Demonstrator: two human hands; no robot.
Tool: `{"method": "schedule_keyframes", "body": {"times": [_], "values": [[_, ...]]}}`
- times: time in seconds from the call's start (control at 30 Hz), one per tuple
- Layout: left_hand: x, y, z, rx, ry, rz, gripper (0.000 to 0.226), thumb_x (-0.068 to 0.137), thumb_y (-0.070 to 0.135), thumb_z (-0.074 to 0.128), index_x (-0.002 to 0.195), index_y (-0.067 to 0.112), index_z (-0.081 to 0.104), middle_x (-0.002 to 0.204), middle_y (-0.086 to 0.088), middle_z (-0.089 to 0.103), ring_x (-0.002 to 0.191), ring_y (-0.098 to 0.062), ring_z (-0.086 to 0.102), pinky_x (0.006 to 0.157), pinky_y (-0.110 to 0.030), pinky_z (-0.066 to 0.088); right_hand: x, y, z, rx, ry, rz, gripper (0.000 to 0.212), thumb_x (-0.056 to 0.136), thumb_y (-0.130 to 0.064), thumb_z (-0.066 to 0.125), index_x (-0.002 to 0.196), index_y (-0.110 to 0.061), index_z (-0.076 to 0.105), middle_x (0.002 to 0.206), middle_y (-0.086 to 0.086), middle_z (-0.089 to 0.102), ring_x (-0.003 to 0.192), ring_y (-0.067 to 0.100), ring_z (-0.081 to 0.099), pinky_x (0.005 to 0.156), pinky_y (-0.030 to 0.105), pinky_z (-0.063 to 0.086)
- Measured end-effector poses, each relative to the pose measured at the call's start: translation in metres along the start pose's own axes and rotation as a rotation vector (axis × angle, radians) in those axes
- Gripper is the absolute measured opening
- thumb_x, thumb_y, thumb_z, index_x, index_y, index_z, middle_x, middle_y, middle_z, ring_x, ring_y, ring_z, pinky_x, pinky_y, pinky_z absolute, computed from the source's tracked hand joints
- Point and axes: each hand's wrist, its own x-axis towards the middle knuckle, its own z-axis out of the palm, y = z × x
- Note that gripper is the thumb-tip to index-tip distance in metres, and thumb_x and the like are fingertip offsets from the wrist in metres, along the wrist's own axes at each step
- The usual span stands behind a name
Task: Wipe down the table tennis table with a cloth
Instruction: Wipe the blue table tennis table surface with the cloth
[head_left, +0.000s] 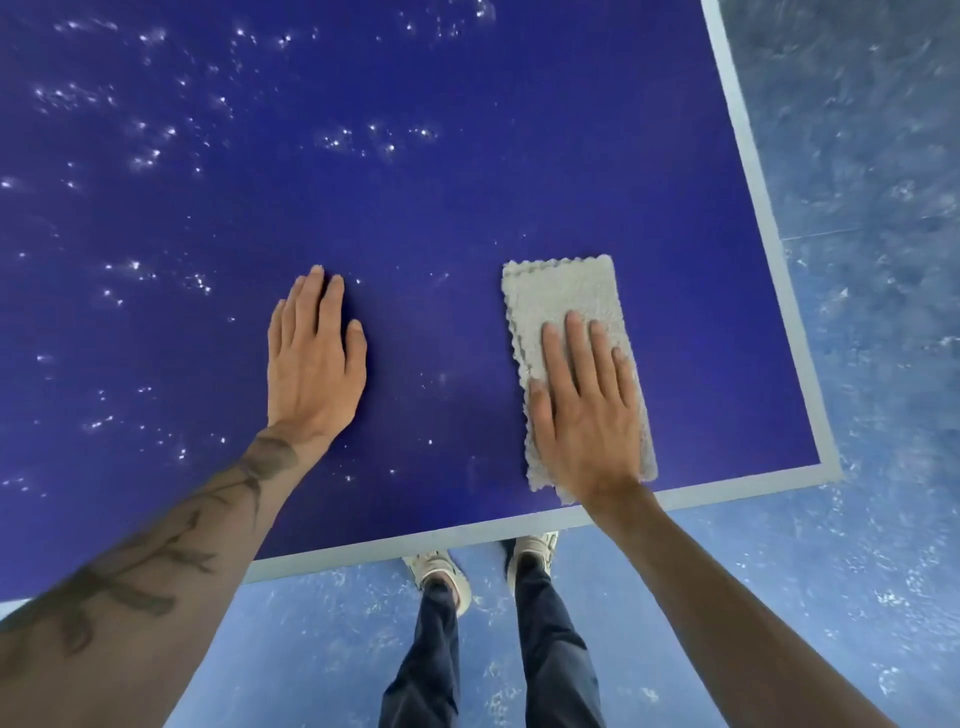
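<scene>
Fingers (575, 348) of my right hand (584, 415) lie straight, pressing the grey cloth (561, 296) near the table (467, 182) corner; my palm hides its near part. My left hand (311, 364) lies flat on the table.

Near half of cloth (561, 296) beneath right hand (587, 410)

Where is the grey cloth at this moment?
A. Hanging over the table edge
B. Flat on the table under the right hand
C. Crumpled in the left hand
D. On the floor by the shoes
B: the cloth lies spread on the blue table, with the right hand pressing flat on it.
</scene>
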Motion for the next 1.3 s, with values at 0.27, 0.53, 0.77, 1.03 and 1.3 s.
{"method": "schedule_keyframes", "body": {"times": [0.27,0.53,0.77,1.03,1.3], "values": [[0.019,-0.026,0.008,-0.045,0.052,0.051,0.05,0.113,0.025,0.038,0.16,0.01,0.037,0.171,-0.008,0.029,0.159,-0.029,0.023,0.131,-0.048,0.017,0.007,-0.094,0.024,0.01,0.029,-0.197,0.061,0.115,-0.04,0.023,0.171,-0.018,0.012,0.179,0.008,0.005,0.165,0.028,0.002,0.133,0.05,0.011],[0.019,-0.026,0.008,-0.048,0.067,0.051,0.05,0.111,0.022,0.035,0.158,0.008,0.04,0.169,-0.009,0.031,0.157,-0.03,0.026,0.13,-0.048,0.019,0.022,-0.06,0.007,0.045,0.098,0.216,0.063,0.113,-0.043,0.017,0.171,-0.017,0.014,0.178,0.011,0.008,0.165,0.03,0.008,0.132,0.052,0.014],[0.02,-0.027,0.007,-0.039,0.057,0.068,0.049,0.111,0.019,0.036,0.159,0.007,0.039,0.17,-0.01,0.03,0.158,-0.03,0.025,0.13,-0.049,0.02,-0.03,-0.105,0.027,0.02,-0.017,-0.125,0.064,0.114,-0.042,0.027,0.171,-0.023,0.007,0.179,0.003,0.001,0.165,0.024,-0.001,0.133,0.049,0.01],[0.021,-0.027,0.007,-0.024,0.061,0.059,0.05,0.11,0.019,0.034,0.158,0.007,0.04,0.17,-0.011,0.031,0.158,-0.031,0.026,0.13,-0.049,0.02,0.065,-0.104,0.001,0.031,0.096,0.215,0.064,0.112,-0.042,0.017,0.171,-0.017,0.011,0.178,0.01,0.006,0.165,0.03,0.005,0.132,0.05,0.01],[0.022,-0.029,0.007,-0.029,0.07,0.077,0.051,0.109,0.02,0.034,0.158,0.006,0.04,0.169,-0.013,0.031,0.157,-0.033,0.027,0.13,-0.051,0.021,0.055,-0.062,-0.005,-0.033,0.074,0.102,0.061,0.112,-0.04,0.024,0.169,-0.019,0.022,0.177,0.007,0.016,0.164,0.027,0.013,0.131,0.05,0.018]]}}
